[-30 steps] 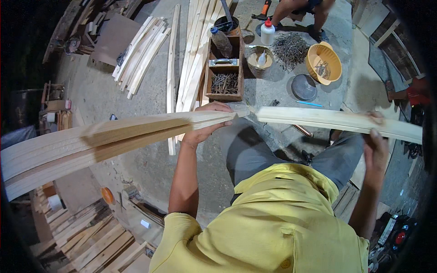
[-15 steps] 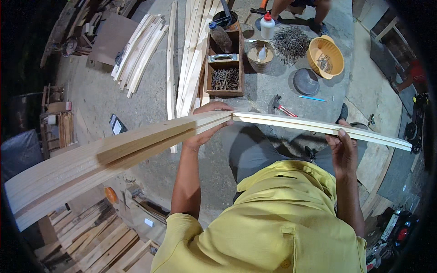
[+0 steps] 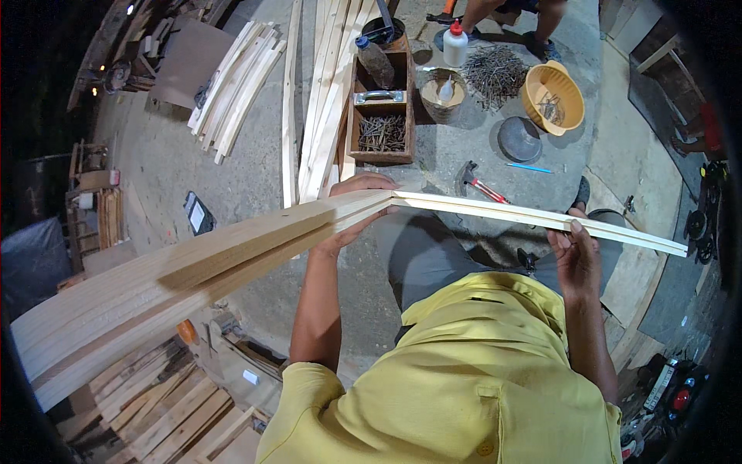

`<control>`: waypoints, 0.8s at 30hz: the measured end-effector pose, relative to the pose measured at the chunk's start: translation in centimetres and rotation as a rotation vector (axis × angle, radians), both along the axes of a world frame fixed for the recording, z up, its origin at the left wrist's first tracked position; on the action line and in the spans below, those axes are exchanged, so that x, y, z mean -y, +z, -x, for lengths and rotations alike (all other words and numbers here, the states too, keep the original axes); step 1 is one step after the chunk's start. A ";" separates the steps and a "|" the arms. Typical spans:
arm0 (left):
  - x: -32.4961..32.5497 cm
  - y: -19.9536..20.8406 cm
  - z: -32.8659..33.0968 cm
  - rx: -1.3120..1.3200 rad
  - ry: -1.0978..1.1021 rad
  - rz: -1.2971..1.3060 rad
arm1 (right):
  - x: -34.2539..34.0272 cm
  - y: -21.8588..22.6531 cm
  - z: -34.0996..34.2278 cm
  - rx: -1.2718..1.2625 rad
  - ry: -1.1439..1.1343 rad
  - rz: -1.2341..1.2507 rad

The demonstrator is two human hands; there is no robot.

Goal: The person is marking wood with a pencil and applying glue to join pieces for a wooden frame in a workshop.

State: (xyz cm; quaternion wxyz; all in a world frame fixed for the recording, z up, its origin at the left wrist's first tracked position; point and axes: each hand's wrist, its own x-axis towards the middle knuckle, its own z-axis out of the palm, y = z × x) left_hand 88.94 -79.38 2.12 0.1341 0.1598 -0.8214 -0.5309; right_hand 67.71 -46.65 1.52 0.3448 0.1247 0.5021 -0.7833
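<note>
Two pale grooved wooden strips meet end to end at an angle in front of my waist. The larger-looking strip (image 3: 185,251) runs from the joint out to the lower left, close to the camera. My left hand (image 3: 352,209) wraps round its end beside the joint, the fingers partly hidden behind the wood. The slimmer-looking strip (image 3: 479,207) slopes off to the right, a groove along its side. My right hand (image 3: 576,243) grips it toward its far end, thumb on the near face. Whether the joint is fastened cannot be seen.
Beyond the strips lie a claw hammer (image 3: 483,185), a blue pencil (image 3: 529,167), a wooden nail box (image 3: 382,151), a glue bottle (image 3: 455,46), a nail heap (image 3: 495,76) and a yellow basket (image 3: 572,89). Long boards (image 3: 328,100) lie left of the box. Another person's legs (image 3: 545,27) show behind.
The right strip's far end has shifted slightly left and down, my right hand moving a little with it. The left strip's near end has dropped slightly. Both hands keep their hold.
</note>
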 end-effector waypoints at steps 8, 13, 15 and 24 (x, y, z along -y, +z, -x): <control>0.0 0.2 0.1 -0.017 -0.017 -0.036 | -0.4 -1.0 0.0 0.050 -0.006 0.025; -0.5 0.0 -0.2 0.027 0.040 -0.170 | 0.0 -0.6 -0.4 0.072 -0.052 0.044; -0.5 -0.2 -0.4 0.035 0.053 -0.185 | 0.3 -0.4 -0.5 0.060 -0.047 0.052; -0.1 0.2 -0.3 0.024 0.015 -0.132 | 0.0 -0.6 -0.3 0.060 0.014 0.043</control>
